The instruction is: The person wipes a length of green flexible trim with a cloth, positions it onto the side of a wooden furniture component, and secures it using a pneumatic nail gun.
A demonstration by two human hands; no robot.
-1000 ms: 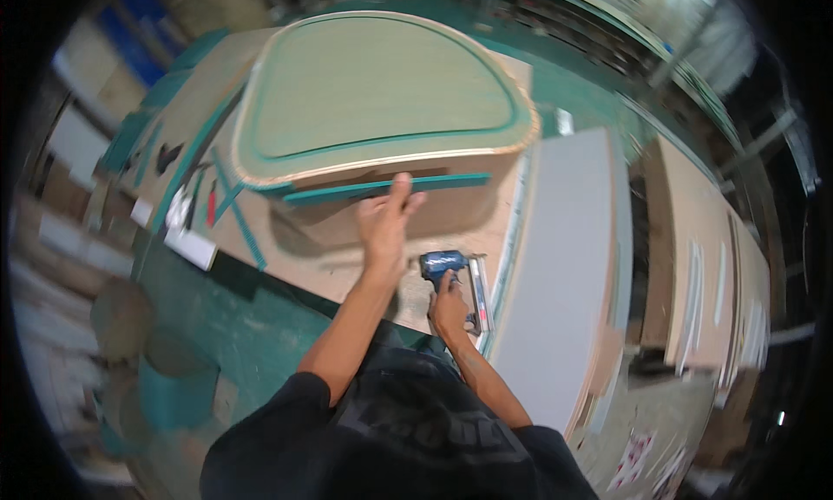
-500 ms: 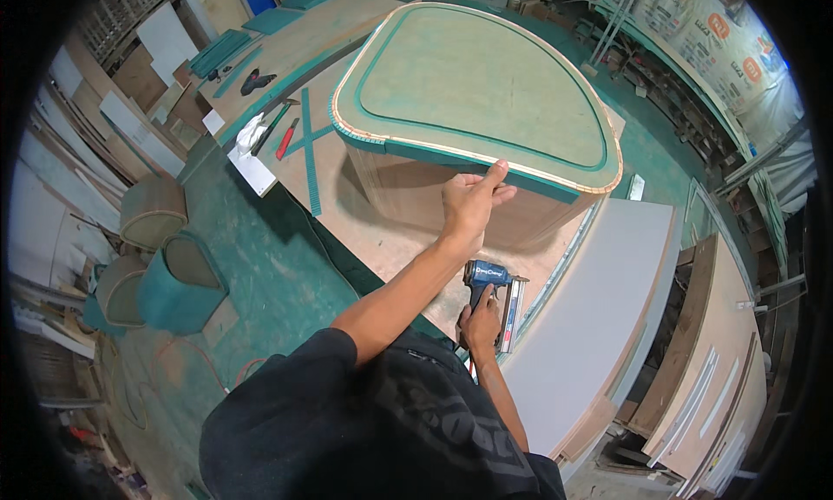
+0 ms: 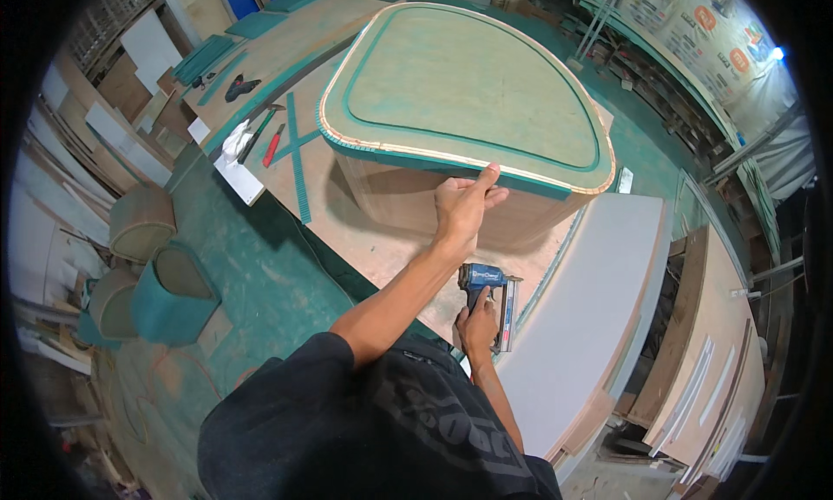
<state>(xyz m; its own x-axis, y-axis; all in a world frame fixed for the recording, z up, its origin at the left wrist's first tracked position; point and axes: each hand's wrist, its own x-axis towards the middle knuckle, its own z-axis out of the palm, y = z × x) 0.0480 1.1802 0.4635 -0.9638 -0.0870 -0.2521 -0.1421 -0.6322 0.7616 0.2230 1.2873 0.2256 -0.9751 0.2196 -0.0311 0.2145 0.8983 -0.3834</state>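
The left hand (image 3: 464, 207) pinched a green strip (image 3: 536, 186) along the front rim of a rounded box (image 3: 477, 75), thumb uppermost; the right hand (image 3: 479, 326) wrapped a blue nail gun (image 3: 482, 276). The box stood on the worktop (image 3: 347, 227), above a green floor (image 3: 260, 261).

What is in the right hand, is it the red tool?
No, the right hand grips a blue nail gun, while the red tool lies on the worktable.
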